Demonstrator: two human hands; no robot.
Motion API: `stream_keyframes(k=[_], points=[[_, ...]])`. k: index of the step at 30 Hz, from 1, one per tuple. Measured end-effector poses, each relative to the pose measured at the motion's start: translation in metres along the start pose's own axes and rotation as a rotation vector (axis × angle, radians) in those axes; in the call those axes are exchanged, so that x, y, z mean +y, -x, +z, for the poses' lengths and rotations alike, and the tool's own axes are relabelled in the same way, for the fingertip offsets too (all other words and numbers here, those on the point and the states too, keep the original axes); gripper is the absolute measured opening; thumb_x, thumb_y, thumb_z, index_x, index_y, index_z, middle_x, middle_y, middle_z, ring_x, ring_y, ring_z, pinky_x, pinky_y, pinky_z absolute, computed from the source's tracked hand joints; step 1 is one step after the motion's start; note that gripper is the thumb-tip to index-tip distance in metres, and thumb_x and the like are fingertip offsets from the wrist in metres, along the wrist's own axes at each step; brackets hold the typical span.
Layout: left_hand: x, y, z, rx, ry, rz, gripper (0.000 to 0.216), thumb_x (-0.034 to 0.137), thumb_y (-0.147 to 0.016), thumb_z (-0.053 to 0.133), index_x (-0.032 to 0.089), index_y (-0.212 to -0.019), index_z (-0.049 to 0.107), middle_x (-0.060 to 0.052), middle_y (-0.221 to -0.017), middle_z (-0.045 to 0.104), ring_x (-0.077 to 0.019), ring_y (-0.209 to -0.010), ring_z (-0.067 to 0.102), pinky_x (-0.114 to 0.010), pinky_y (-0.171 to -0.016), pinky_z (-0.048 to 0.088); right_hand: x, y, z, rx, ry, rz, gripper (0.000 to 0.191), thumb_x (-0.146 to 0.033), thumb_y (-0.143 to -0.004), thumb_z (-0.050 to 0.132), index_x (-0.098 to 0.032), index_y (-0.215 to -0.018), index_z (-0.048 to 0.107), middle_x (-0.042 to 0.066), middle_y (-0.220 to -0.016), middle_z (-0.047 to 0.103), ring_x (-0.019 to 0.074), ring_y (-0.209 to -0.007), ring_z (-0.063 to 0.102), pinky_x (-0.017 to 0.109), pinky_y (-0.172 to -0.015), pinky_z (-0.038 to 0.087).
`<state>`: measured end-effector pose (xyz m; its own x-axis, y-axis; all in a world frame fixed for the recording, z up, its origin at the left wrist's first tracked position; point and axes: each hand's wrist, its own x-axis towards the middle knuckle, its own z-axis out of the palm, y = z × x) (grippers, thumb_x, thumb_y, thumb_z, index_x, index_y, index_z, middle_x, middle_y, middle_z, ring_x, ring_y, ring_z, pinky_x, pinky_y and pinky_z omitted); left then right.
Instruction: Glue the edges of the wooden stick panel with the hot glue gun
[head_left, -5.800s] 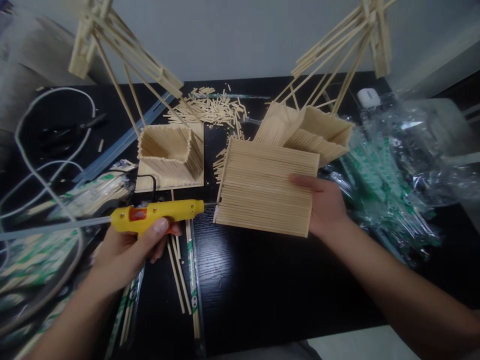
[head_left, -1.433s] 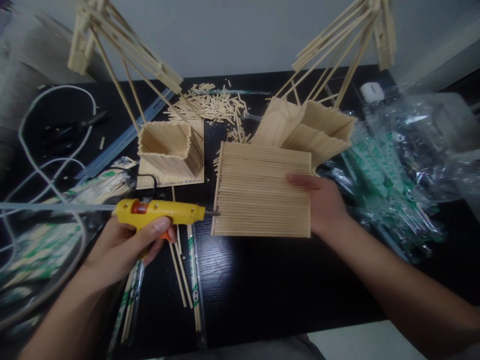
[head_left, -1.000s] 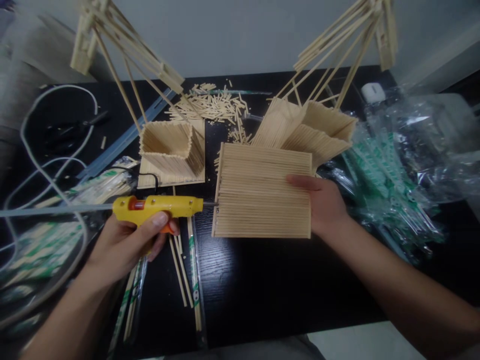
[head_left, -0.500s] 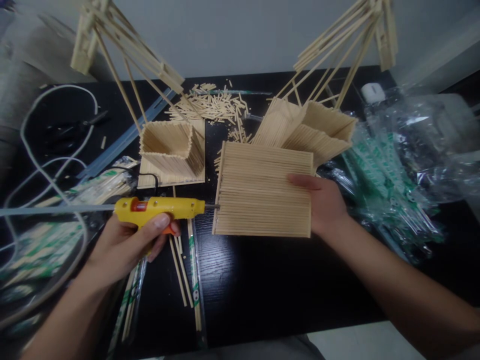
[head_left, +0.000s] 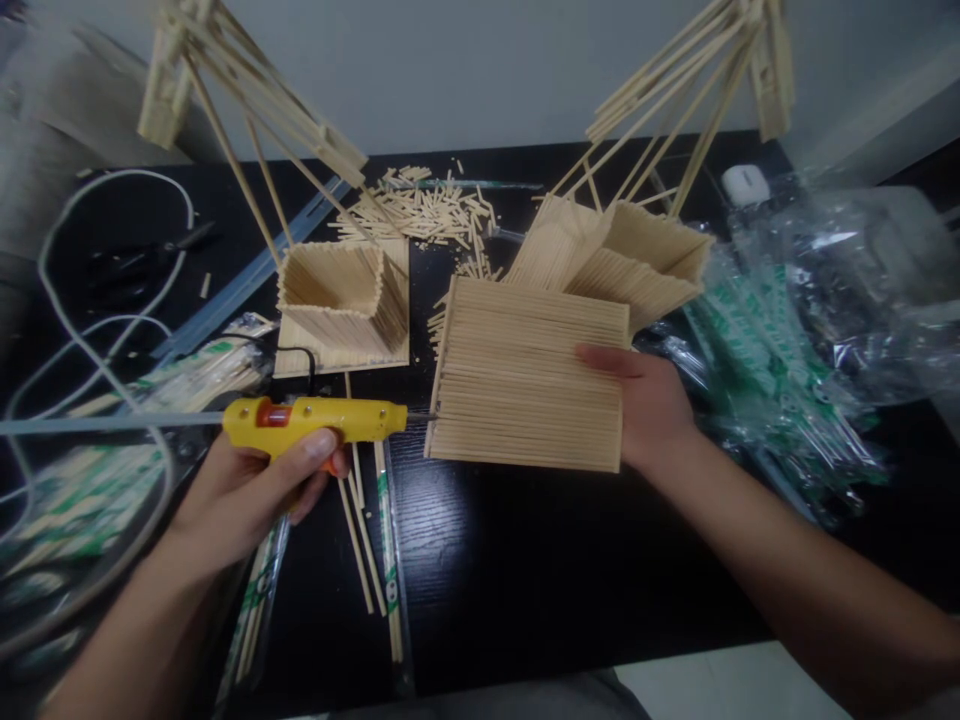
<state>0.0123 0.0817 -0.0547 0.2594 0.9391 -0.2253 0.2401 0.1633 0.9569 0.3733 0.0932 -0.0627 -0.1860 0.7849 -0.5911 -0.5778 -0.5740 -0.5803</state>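
My left hand (head_left: 274, 480) is wrapped round a yellow hot glue gun (head_left: 352, 419), with a long glue stick (head_left: 120, 424) running out of its back end. The gun's metal nozzle points right and meets the left edge of a flat wooden-stick panel (head_left: 525, 375); whether it touches or just overlaps in view I cannot tell. At the panel's right side my right hand (head_left: 652, 405) grips it, thumb on the upper face and the other fingers hidden underneath. The panel is a rectangle of thin sticks side by side, held above the black table and slightly tilted.
Two stick structures with square boxes (head_left: 337, 285) (head_left: 645, 260) stand behind, their slanting sticks rising high. Between them lies a heap of cut stick pieces (head_left: 427, 210). Plastic wrappers (head_left: 787, 370) lie right. A white cable (head_left: 49, 260), black pliers (head_left: 142, 260) and packed chopsticks (head_left: 90, 480) lie left.
The panel has tilted slightly, its left front corner rising a little. The glue gun has shifted slightly left with my left hand. Both hands keep their hold.
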Motion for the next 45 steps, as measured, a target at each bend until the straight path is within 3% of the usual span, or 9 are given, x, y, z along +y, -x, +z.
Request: stream_keyframes(k=[5,13,22,29,34,41,45], points=[[-0.001,0.002,0.001,0.026,-0.003,-0.001,0.036,0.062,-0.098,0.078,0.038,-0.072,0.082,-0.006,-0.053,0.062,-0.0187,-0.033,0.047,-0.030,-0.028,0.035,0.000,0.000,0.000,0.012,-0.007,0.010,0.055,-0.025,-0.082,0.080,-0.021,-0.137,0.077,0.013,-0.119,0.091,0.0460,-0.133,0.081,0.073,-0.120,0.060],[-0.002,0.000,0.002,0.050,0.031,0.046,0.049,0.062,-0.096,0.087,0.021,-0.070,0.080,-0.001,-0.055,0.066,-0.0123,-0.033,0.053,-0.020,-0.029,0.042,0.001,0.001,-0.002,-0.033,0.020,-0.001,0.050,-0.025,-0.085,0.079,-0.021,-0.135,0.077,0.013,-0.119,0.091,0.0445,-0.133,0.082,0.070,-0.121,0.061],[0.003,-0.002,0.006,0.083,0.076,0.103,0.041,0.060,-0.095,0.091,0.021,-0.081,0.091,-0.007,-0.069,0.083,-0.0120,-0.033,0.058,-0.021,-0.029,0.047,0.004,0.003,0.005,-0.020,0.024,0.029,0.050,-0.025,-0.084,0.078,-0.022,-0.133,0.079,0.012,-0.116,0.091,0.0450,-0.132,0.082,0.070,-0.120,0.062],[0.001,-0.002,0.001,-0.040,0.074,0.043,0.051,0.063,-0.099,0.086,0.018,-0.078,0.088,-0.005,-0.062,0.075,-0.0105,-0.035,0.057,-0.019,-0.033,0.046,0.001,0.002,0.003,0.005,0.031,0.057,0.047,-0.026,-0.085,0.076,-0.023,-0.131,0.079,0.011,-0.116,0.092,0.0436,-0.130,0.083,0.069,-0.118,0.064],[0.005,-0.001,-0.002,-0.094,0.070,0.018,0.054,0.067,-0.098,0.086,0.019,-0.073,0.087,-0.002,-0.051,0.066,-0.0116,-0.031,0.053,-0.020,-0.030,0.042,0.000,0.000,-0.004,-0.023,0.039,0.030,0.049,-0.028,-0.085,0.079,-0.021,-0.134,0.078,0.012,-0.115,0.091,0.0448,-0.130,0.083,0.070,-0.118,0.063],[0.004,-0.003,0.005,-0.031,0.073,0.027,0.048,0.064,-0.098,0.085,0.021,-0.078,0.090,-0.005,-0.057,0.071,-0.0124,-0.035,0.054,-0.022,-0.031,0.044,0.002,0.002,0.002,-0.032,0.021,0.026,0.049,-0.024,-0.084,0.079,-0.021,-0.133,0.079,0.012,-0.117,0.091,0.0446,-0.131,0.082,0.070,-0.120,0.062],[0.002,-0.003,0.009,-0.001,0.072,0.022,0.038,0.064,-0.098,0.082,0.031,-0.082,0.091,-0.010,-0.069,0.078,-0.0148,-0.035,0.053,-0.026,-0.029,0.044,0.003,0.003,0.003,-0.041,0.038,0.025,0.047,-0.023,-0.084,0.078,-0.022,-0.131,0.080,0.011,-0.116,0.092,0.0443,-0.133,0.082,0.070,-0.120,0.062]])
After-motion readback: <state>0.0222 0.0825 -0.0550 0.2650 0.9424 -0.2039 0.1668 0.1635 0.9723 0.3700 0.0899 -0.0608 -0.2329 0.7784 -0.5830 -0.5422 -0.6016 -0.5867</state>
